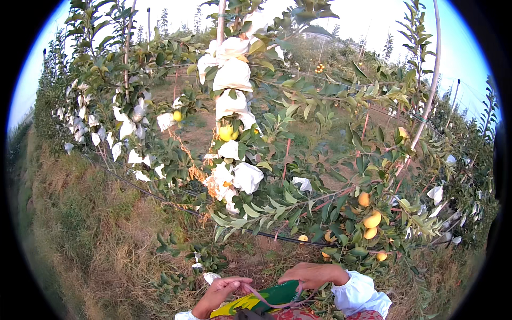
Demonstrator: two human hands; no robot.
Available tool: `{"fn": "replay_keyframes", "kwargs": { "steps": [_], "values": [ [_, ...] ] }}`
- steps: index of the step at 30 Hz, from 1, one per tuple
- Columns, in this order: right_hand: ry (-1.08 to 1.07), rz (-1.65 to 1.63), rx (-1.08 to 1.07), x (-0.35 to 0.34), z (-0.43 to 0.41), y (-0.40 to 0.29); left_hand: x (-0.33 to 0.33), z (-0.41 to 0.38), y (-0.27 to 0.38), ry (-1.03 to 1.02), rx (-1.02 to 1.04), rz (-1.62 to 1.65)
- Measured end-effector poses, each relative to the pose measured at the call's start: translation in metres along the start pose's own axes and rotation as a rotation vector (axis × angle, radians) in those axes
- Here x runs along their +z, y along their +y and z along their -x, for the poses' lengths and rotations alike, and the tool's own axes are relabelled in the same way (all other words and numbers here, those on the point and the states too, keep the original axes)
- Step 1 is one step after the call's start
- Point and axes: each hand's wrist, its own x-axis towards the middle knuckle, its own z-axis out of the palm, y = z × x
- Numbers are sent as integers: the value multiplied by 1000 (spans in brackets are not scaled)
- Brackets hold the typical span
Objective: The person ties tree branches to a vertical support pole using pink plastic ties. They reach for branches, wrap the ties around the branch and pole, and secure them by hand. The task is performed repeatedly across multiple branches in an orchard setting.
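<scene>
Low in the picture, my left hand [225, 293] pinches one end of a flat pink strap [260, 297] between thumb and fingers. My right hand [312, 276] is bent over the other side of the strap, its fingertips partly hidden. Between both hands, against my body, lies a green and yellow printed bag or cloth [276, 295]. The strap loops across its front. Red patterned clothing [296, 314] and a dark piece of cloth [250, 315] show below it.
Before me stands a fruit tree with white-bagged fruit [232, 76] along a pole [221, 24]. Bare yellow fruits [372, 219] hang at the right, near a slanting pole [430, 96]. A black irrigation hose [176, 206] crosses above dry grass [108, 256].
</scene>
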Motion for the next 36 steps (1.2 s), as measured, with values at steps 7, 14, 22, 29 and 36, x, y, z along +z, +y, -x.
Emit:
{"fn": "replay_keyframes", "kwargs": {
  "steps": [7, 14, 22, 29, 36],
  "values": [
    [95, 53, -494, -90, 6, -52, 42, -48, 37, 268, 233, -277],
    [220, -164, -189, -94, -31, -11, 86, -85, 62, 257, 408, -473],
    [268, -676, -163, -143, -14, -29, 68, -109, 78, 210, 462, -196],
    [1259, -720, -652, -320, 21, -77, -5, -111, 83, 151, 433, -274],
    [1425, -609, -498, -485, -45, -118, -66, -118, 93, 62, 369, -255]
  ]
}}
